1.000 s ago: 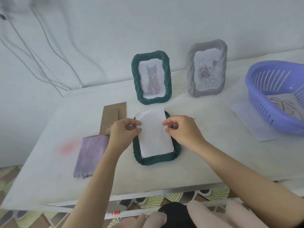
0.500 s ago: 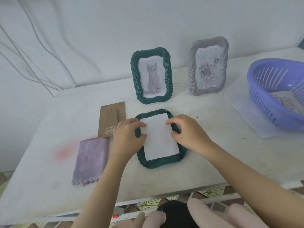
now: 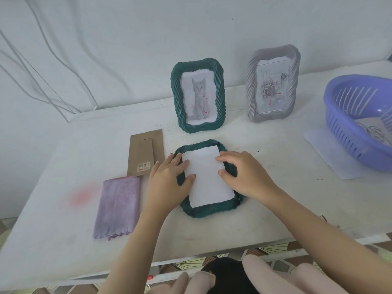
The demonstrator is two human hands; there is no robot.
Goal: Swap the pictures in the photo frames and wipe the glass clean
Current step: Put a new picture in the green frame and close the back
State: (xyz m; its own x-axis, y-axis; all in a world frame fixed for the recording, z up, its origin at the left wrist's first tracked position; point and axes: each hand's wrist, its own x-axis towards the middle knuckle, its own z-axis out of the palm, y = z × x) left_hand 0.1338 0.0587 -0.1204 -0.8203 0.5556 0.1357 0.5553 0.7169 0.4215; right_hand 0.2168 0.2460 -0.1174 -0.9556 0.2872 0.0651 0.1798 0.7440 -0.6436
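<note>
A dark green frame (image 3: 210, 210) lies face down on the white table (image 3: 275, 198), with a white picture sheet (image 3: 206, 177) lying blank side up in its back. My left hand (image 3: 167, 183) rests on the frame's left edge, thumb on the sheet. My right hand (image 3: 244, 177) presses the sheet's right edge with its fingertips. The brown backing board (image 3: 146, 154) lies to the left of the frame. A purple cloth (image 3: 118, 205) lies below the board.
A green frame with a cat picture (image 3: 198, 95) and a grey frame with a rose picture (image 3: 273, 83) stand at the back. A purple basket (image 3: 360, 122) holding a drawing sits on a white sheet (image 3: 331, 154) at the right. Cables hang on the wall.
The sheet, held up by both hands a second ago, now lies flat inside the frame's back. Both hands have lowered onto the frame's sides and press the sheet down.
</note>
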